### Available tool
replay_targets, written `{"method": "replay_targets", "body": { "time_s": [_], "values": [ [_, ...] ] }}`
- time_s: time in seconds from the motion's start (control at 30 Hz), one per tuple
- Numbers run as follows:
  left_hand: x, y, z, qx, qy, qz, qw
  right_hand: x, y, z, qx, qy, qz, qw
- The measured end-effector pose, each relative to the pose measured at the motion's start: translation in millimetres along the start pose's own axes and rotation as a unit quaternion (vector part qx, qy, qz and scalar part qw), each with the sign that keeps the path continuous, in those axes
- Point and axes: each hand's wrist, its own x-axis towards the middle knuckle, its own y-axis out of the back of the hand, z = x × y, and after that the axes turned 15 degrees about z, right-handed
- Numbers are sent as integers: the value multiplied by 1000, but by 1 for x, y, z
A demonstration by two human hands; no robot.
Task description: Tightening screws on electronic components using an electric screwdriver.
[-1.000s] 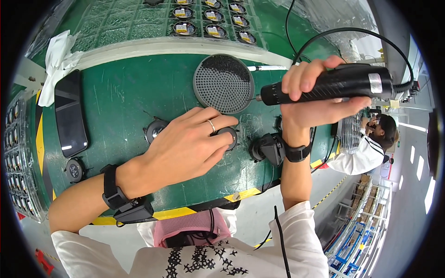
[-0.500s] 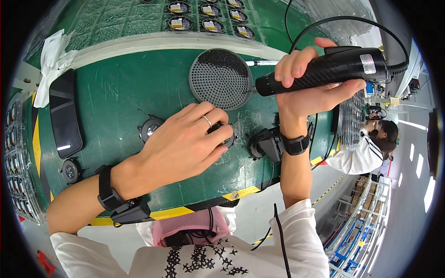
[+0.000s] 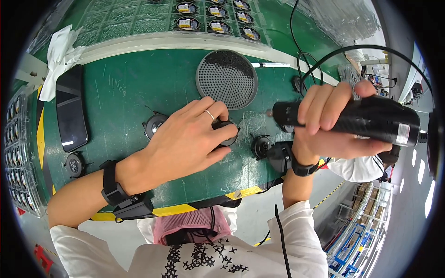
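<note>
My right hand (image 3: 333,118) is wrapped round a black electric screwdriver (image 3: 380,121), which lies nearly level with its blurred tip toward the left. My left hand (image 3: 185,141) rests on the green bench, thumb and fingers closed on a small round black device part (image 3: 227,135), mostly covered by them. Beyond that hand sits a round grey perforated screw tray (image 3: 222,88), with tiny black screws heaped on its far side. Similar round black parts lie beside the left hand (image 3: 155,124), under the screwdriver's front end and near my right wrist (image 3: 261,147).
A black phone (image 3: 72,109) and another round part (image 3: 74,165) lie at the left, near a white cloth (image 3: 58,60). Clear plastic trays (image 3: 139,18) with several round units stand beyond the ledge. A white pen (image 3: 273,65) lies behind the screw tray. The screwdriver's cable (image 3: 357,48) loops at right.
My right hand has brought the screwdriver away from the screw tray, toward me and slightly right. The left hand keeps its hold on the round part. The whole view has shifted a little.
</note>
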Motion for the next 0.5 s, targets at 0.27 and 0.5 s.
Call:
{"method": "replay_targets", "body": {
  "time_s": [0.27, 0.5],
  "values": [
    [1, 1, -3, -25, 3, -1, 1000, -25, -11, 16, 41, -95, -31, 994],
    [0, 1, -3, -21, 10, 3, 1000, -27, -13, 17, -15, -106, -22, 994]
  ]
}}
